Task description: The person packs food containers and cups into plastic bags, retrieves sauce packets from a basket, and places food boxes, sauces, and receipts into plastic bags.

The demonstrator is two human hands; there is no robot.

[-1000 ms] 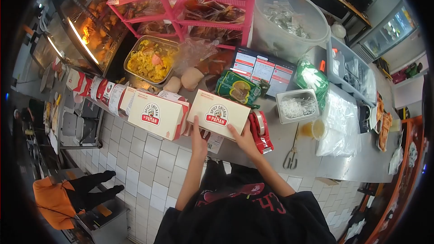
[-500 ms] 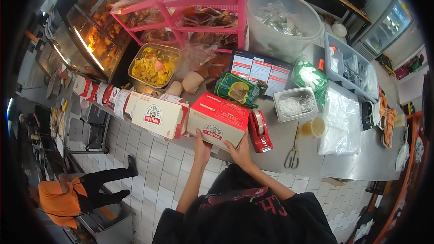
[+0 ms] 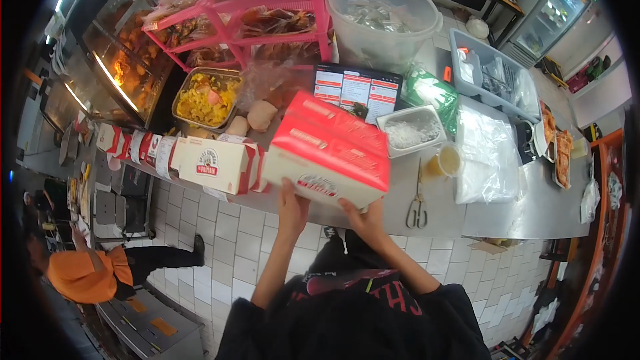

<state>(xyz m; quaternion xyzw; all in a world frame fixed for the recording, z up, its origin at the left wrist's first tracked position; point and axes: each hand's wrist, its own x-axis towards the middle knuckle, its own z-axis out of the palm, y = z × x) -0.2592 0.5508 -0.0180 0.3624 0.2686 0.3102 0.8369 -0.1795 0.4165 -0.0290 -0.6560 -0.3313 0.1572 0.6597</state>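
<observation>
In the head view, grips a red-and-cream box (image 3: 327, 151) at centre frame, with left hand (image 3: 292, 209) and right hand (image 3: 365, 220) partly closed on its lower edge. Seems to be positioning it; calls next for steady, even support from both sides.

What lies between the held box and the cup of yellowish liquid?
In the head view, scissors lie on the counter between the box and the cup.

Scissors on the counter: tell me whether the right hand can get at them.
Probably yes: only bare counter seems to separate the right hand from the scissors, though that hand is holding the box and needs freeing.
</observation>
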